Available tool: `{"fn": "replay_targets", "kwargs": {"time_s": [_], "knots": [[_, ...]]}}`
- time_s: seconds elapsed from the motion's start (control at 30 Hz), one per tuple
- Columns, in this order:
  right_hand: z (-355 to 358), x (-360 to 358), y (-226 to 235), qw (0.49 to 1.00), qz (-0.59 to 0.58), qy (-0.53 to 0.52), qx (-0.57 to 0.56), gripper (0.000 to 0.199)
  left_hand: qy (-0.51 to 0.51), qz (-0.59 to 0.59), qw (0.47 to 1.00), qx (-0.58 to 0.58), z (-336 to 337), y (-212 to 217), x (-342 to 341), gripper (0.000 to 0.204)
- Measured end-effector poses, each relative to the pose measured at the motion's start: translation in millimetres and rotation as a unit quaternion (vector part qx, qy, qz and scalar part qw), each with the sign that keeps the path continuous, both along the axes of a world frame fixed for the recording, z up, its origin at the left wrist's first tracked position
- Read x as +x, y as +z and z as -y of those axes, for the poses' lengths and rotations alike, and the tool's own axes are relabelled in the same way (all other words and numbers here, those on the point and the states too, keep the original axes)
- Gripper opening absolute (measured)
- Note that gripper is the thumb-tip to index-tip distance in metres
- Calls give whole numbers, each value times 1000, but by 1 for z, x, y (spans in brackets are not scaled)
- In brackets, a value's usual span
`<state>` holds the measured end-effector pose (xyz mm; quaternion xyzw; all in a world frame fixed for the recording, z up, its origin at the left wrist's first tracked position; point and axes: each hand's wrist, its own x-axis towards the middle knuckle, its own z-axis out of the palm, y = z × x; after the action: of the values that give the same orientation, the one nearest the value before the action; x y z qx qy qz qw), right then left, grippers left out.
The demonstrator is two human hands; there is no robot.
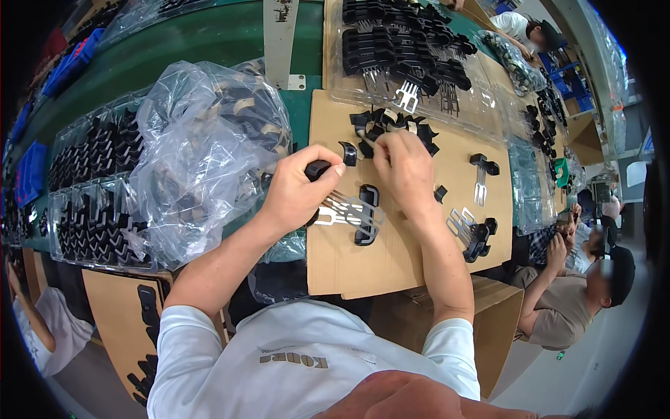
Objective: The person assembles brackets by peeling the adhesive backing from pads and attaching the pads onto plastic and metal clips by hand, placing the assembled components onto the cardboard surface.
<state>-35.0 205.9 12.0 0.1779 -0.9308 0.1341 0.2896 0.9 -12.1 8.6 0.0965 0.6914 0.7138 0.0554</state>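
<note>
My left hand (296, 183) is closed around the black end of a metal-pronged part (336, 202), its prongs slanting down to the right. A small black curved piece (349, 153) is just beyond its fingertips. My right hand (405, 166) reaches over a pile of small black curved pieces (430, 143), fingers drawn together at the pile; what they pinch is hidden. Below the hands, a pronged part with a black end (365, 234) rests on the cardboard (391, 269). To the right lie two more pronged parts, an upper one (481, 178) and a lower one (477, 239).
A clear tray (481, 105) with stacked black pronged parts stands at the back. Crumpled clear plastic (185, 160) covers pieces at left, beside trays of black parts (98, 223). A metal post (280, 42) rises behind the cardboard. Other people sit at right and far left.
</note>
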Motion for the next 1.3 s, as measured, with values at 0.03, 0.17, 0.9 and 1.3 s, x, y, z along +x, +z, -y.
{"fn": "replay_targets", "kwargs": {"time_s": [0.03,0.17,0.9,1.3], "knots": [[2,-1,1,999,-7,20,29,11,13,-2,1000,-3,0,1,-1,3],[4,-2,4,994,-8,66,85,13,40,-9,999,-9,1,2,-2,3],[10,-22,3,975,37,159,151,7,53,-17,998,-17,2,1,-4,6],[-30,42,54,903,144,4,-405,12,82,-28,996,28,1,-8,-13,14]]}}
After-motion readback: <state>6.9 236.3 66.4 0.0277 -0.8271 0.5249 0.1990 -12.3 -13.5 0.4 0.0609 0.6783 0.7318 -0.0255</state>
